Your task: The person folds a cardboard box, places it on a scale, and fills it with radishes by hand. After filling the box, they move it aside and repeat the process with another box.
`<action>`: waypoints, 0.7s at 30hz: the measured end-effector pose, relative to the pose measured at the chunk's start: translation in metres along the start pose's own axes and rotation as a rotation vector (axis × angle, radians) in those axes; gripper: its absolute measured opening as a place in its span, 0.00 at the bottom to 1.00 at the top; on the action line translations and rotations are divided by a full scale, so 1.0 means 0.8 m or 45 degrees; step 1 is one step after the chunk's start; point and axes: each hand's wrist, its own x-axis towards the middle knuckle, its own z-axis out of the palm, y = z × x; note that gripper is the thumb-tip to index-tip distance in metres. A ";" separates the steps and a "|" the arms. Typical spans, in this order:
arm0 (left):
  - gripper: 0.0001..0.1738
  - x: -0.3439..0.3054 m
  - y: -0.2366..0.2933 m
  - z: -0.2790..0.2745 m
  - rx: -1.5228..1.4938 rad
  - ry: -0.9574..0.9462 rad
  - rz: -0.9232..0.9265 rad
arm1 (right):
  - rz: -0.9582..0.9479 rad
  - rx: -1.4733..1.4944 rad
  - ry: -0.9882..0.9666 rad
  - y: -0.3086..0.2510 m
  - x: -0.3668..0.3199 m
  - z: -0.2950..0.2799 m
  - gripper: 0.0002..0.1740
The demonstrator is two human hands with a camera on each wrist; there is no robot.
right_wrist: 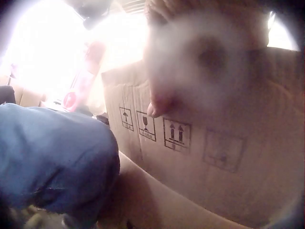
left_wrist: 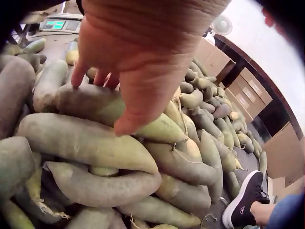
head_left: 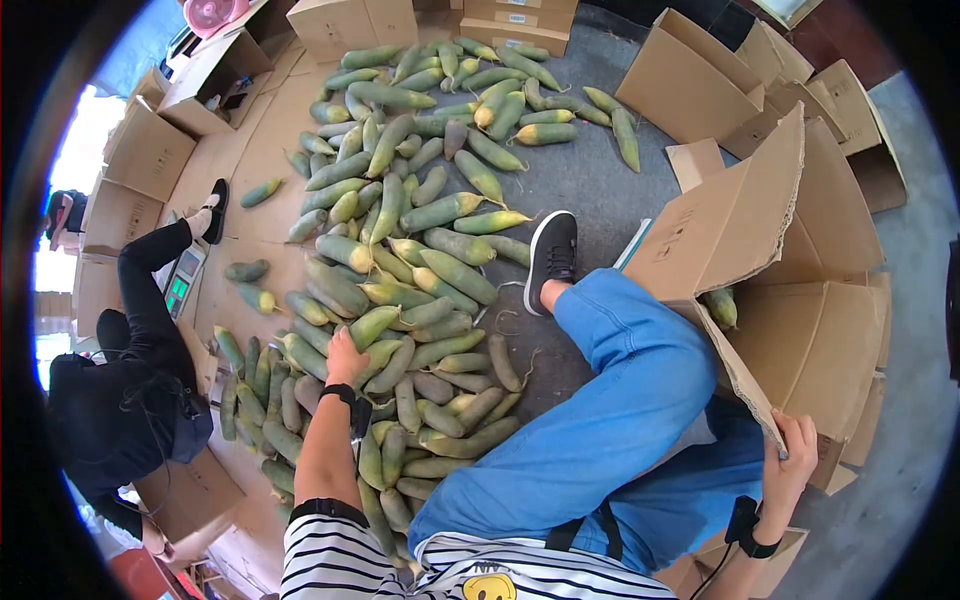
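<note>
My left hand (head_left: pixel 345 358) reaches into a large heap of green radishes (head_left: pixel 455 265). In the left wrist view its fingers lie over the far side of one green radish (left_wrist: pixel 164 128), with the thumb along its near side. My right hand (head_left: pixel 792 462) grips the edge of a flap (head_left: pixel 715 225) on an open cardboard box (head_left: pixel 800 330) beside my knee. A radish (head_left: pixel 720 308) shows inside that box, past the flap. In the right wrist view the hand (right_wrist: pixel 190 62) is blurred against cardboard with printed handling marks (right_wrist: pixel 177 134).
Open cardboard boxes (head_left: pixel 690 75) stand at the far right, and more cartons (head_left: pixel 515 25) at the back. Another person (head_left: pixel 125 400) sits at the left near a digital scale (head_left: pixel 183 282). My shoe (head_left: pixel 553 262) stands at the heap's right edge.
</note>
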 end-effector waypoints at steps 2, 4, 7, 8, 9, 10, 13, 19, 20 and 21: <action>0.40 0.003 0.010 -0.011 0.168 -0.071 -0.067 | 0.010 -0.013 -0.030 -0.001 0.002 0.000 0.12; 0.41 0.000 0.020 -0.027 0.244 -0.090 -0.056 | -0.024 -0.040 0.010 -0.004 0.000 0.002 0.12; 0.42 -0.001 0.024 -0.033 0.363 -0.055 -0.011 | 0.014 -0.016 -0.013 -0.003 0.001 0.001 0.12; 0.42 -0.002 0.026 -0.031 0.413 -0.019 0.039 | 0.020 -0.016 -0.010 -0.002 0.000 0.001 0.12; 0.42 -0.003 0.024 -0.026 0.413 -0.016 0.046 | 0.012 -0.017 -0.002 -0.002 -0.001 0.001 0.12; 0.41 -0.006 0.019 -0.018 0.219 0.015 0.072 | 0.005 -0.017 0.006 -0.001 -0.002 0.002 0.12; 0.40 -0.037 0.017 -0.006 -0.052 0.122 0.054 | 0.010 -0.020 0.032 0.001 -0.005 0.006 0.16; 0.38 -0.134 0.031 0.037 -0.746 0.149 -0.127 | -0.052 -0.038 0.138 -0.003 -0.007 0.010 0.15; 0.37 -0.151 0.049 0.028 -0.794 0.050 -0.078 | -0.064 -0.032 0.135 -0.002 -0.007 0.009 0.15; 0.35 -0.156 0.059 0.033 -0.865 0.056 0.109 | -0.074 -0.032 0.143 -0.004 -0.007 0.008 0.16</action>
